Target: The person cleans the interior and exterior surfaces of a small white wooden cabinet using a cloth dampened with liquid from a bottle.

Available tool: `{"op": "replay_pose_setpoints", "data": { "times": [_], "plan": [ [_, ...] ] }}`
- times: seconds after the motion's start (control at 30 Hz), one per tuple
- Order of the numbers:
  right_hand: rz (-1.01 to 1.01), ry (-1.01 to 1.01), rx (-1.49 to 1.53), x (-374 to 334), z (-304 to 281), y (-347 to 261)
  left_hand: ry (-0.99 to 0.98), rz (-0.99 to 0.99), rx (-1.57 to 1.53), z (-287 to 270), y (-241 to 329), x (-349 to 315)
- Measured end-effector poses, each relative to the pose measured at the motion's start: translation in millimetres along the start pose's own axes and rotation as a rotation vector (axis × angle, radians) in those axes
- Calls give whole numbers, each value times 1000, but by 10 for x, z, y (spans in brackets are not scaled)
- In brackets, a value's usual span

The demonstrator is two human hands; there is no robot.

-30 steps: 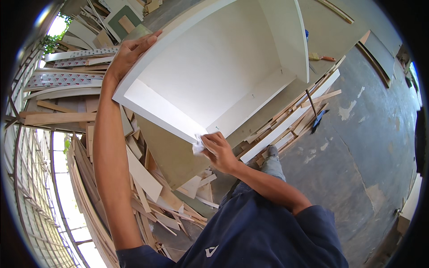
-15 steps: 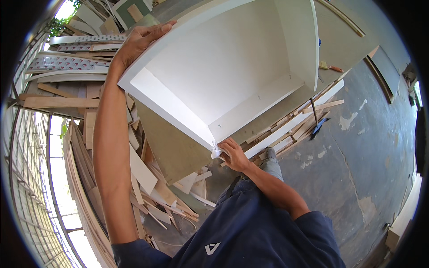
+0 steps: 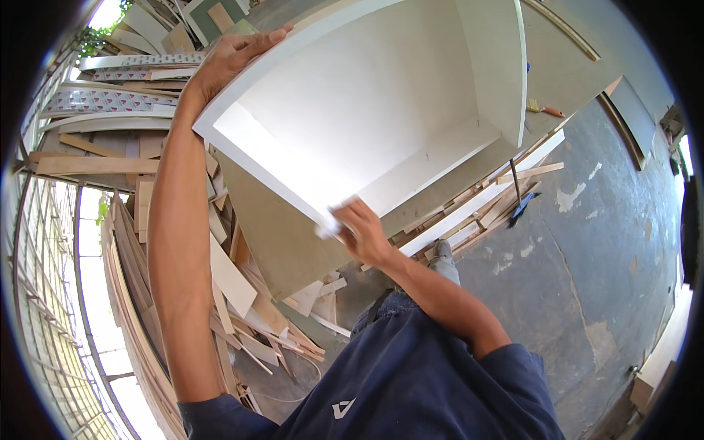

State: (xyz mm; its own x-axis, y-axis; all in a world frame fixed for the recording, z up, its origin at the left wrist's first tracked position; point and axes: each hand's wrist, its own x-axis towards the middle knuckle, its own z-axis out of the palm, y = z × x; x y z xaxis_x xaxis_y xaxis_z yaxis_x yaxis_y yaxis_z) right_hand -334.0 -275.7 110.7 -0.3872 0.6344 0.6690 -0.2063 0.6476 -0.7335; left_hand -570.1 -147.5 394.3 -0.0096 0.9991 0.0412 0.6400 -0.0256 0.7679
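Observation:
A white open-fronted cabinet box (image 3: 381, 95) rests tilted to my view on a greenish-brown tabletop (image 3: 282, 246). At its far left corner, my left hand (image 3: 238, 59) grips the side panel, the thumb lying along the front edge and the other fingers partly hidden behind. My right hand (image 3: 359, 231) is closed on a crumpled white cloth (image 3: 326, 226), pressed on the front edge near the box's nearest corner. Hand and cloth are blurred by motion. Small nails or screws show on the inner face of the right-hand panel.
Wood offcuts (image 3: 235, 282) are heaped to the left and under the table. A paintbrush (image 3: 543, 110) lies at the table's right edge. Beside the table, a blue broom (image 3: 523, 208) stands near long boards (image 3: 469, 213) on the grey floor. A metal grille (image 3: 48, 293) runs along the left.
My right hand has slid the cloth left and slightly up along the front edge, away from the near corner. My left hand keeps its hold on the cabinet box.

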Motion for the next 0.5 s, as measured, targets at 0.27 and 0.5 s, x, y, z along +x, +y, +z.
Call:
{"op": "replay_pose_setpoints", "data": {
  "times": [0.27, 0.5],
  "plan": [
    [-14, 23, -119, 358, 122, -277, -38, -59, -86, 58, -2, -45],
    [-134, 193, 67, 1536, 336, -684, -57, -95, -141, 12, 21, -40]
  ]
}}
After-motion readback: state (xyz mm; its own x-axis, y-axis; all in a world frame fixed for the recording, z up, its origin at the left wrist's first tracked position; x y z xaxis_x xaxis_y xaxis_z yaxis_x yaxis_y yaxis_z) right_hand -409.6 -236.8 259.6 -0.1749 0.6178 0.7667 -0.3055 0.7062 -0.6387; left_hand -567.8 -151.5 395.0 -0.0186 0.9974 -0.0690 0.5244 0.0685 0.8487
